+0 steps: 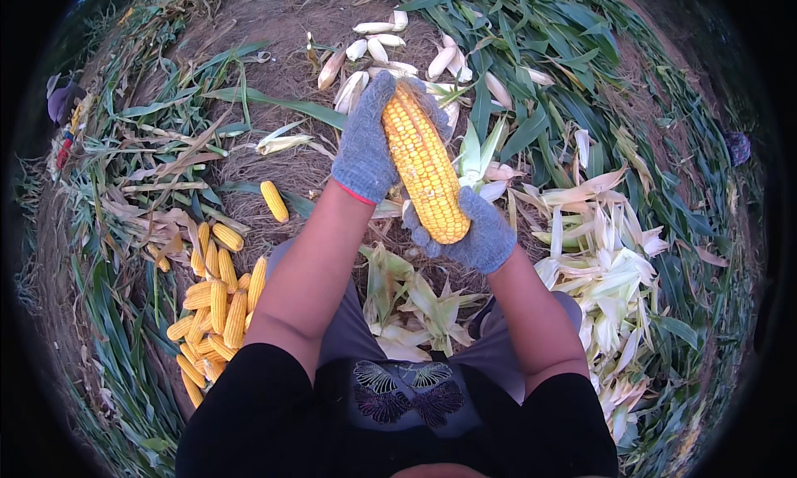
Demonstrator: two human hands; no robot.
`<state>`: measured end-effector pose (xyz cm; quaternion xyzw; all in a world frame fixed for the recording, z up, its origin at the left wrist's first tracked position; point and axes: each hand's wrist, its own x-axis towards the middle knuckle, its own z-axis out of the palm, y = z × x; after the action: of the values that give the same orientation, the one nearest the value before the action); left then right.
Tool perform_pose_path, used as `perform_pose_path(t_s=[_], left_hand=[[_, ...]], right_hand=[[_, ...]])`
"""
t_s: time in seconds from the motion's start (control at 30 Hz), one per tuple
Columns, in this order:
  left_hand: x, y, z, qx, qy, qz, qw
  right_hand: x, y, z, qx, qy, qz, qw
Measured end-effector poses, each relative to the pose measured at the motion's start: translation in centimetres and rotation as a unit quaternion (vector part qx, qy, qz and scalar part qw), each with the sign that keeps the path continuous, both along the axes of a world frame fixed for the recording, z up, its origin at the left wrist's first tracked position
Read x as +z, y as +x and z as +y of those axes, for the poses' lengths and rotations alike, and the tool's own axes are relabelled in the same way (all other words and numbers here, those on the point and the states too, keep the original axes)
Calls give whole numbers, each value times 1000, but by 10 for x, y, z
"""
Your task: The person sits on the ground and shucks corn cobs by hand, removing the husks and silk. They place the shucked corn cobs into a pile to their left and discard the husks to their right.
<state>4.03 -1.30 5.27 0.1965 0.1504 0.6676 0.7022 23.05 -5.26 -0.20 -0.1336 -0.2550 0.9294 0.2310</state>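
Observation:
Between my two gloved hands, close to the camera, is a husked ear of yellow corn (426, 166), tilted, with brown silk at its upper end. My left hand (368, 135), in a grey knit glove with a red cuff edge, grips the upper end from the left. My right hand (476, 232), in a matching glove, holds the lower end, with its thumb on the kernels and fingers underneath. Behind the upper end lie ears still in pale husks (377, 48) on the ground. A single bare ear (274, 201) lies left of my left wrist.
A pile of husked ears (218, 303) lies at the left by my knee. Stripped husks (613, 278) are heaped at the right, and more husks (423, 303) lie between my legs. Green corn stalks (535, 104) cover the ground around. Another person (64, 101) is at the far left.

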Motion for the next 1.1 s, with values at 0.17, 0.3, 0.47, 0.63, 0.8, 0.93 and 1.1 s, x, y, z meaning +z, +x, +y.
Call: perform_pose_path(t_s=[0.17, 0.3, 0.47, 0.63, 0.8, 0.93, 1.1], left_hand=[[-1, 7, -6, -15, -3, 9, 1000], [-3, 6, -9, 5, 23, 42, 999], [-5, 0, -5, 33, -48, 101, 993], [-15, 14, 0, 106, -80, 219, 967], [-26, 45, -5, 263, -72, 364, 890], [-24, 39, -1, 254, -57, 337, 905], [-24, 15, 3, 121, -35, 109, 986]], right_hand=[[6, -6, -11, 12, -11, 74, 997], [16, -11, -11, 15, 54, 26, 998], [27, -13, -2, -47, 141, -128, 981], [1, -15, 10, -173, 458, -367, 791], [-7, -18, 10, -245, 547, -500, 625], [8, -19, 1, -266, 593, -498, 574], [8, -12, 11, -223, 379, -278, 854]])
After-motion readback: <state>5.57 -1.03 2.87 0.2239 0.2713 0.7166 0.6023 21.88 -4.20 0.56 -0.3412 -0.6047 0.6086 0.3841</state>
